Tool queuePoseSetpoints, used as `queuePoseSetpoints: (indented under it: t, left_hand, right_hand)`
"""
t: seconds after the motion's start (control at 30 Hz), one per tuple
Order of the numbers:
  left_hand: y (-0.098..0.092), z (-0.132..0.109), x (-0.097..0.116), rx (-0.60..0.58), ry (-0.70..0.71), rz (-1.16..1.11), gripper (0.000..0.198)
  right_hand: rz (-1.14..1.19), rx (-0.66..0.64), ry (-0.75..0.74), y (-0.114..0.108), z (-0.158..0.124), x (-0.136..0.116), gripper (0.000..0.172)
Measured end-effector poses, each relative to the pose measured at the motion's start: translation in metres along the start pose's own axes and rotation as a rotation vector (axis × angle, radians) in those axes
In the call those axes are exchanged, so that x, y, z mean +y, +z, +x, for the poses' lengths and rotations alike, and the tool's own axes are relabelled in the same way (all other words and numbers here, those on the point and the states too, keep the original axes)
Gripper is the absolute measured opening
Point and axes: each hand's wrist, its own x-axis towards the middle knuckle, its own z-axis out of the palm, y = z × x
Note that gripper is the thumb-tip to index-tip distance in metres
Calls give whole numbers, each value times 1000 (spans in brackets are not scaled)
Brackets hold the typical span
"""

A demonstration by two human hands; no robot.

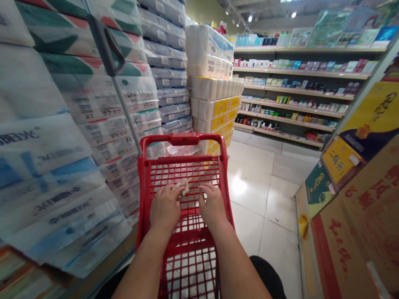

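Observation:
A red plastic shopping basket [141,181] with grid walls stands in front of me. My left hand [165,209] is over it, its fingers closed round a small, pale, crumpled piece [183,187] that looks like tissue or cloth; the kind is unclear. Beside it, my right hand [213,207] hovers over the basket grid with fingers bent and a little apart, and no object shows in them. On the basket's far side the red carry handle [186,140] lies across. A long metal rod with a grey pull grip [109,51] rises at the left.
Stacked packs of tissue paper [66,189] line the left side, with toilet roll packs [211,91] farther on. Cardboard cartons [381,211] rise close on the right. Pale floor tiles [247,191] run between them toward shelves of small boxes and bottles [300,79].

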Motion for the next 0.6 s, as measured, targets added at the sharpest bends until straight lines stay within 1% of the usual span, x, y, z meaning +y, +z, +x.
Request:
queuePoseSetpoints:
  t: [0.07,0.1,0.13,0.2,0.27,0.3,0.4,0.43,0.47,0.5,0.6]
  left_hand:
    - [-1,2,-5,90,-117,32,40]
    - [-1,2,-5,90,-123,24,39]
    - [0,1,-5,62,-90,4,37]
    - [2,0,0,-24,34,-40,31]
    - [4,-2,4,-62,114,-63,25]
    - [4,-2,4,-53,105,-66,23]
    - [5,-1,1,-9,-43,-81,28]
    - [5,0,0,-8,-80,-89,30]
    - [5,0,0,-19,-88,-98,32]
    - [5,0,0,-39,-66,-109,34]
    - [5,-2,2,-101,60,-119,36]
  right_hand:
    - [-8,0,-1,0,0,0,31]
    - [-12,-4,-1,0,-1,0,30]
    - [-14,-9,0,0,-1,-1,30]
    - [-15,-17,4,0,-1,-1,29]
    - [-10,-19,4,0,-1,-1,29]
    - [-7,-20,2,0,-1,0,29]
    - [-8,-12,-8,0,-1,1,31]
    - [-11,-9,-8,0,-2,1,31]
    - [-15,-8,-6,0,-2,0,31]
    - [-19,-8,-4,0,-2,0,30]
    - [-24,-24,-1,-1,-2,-2,28]
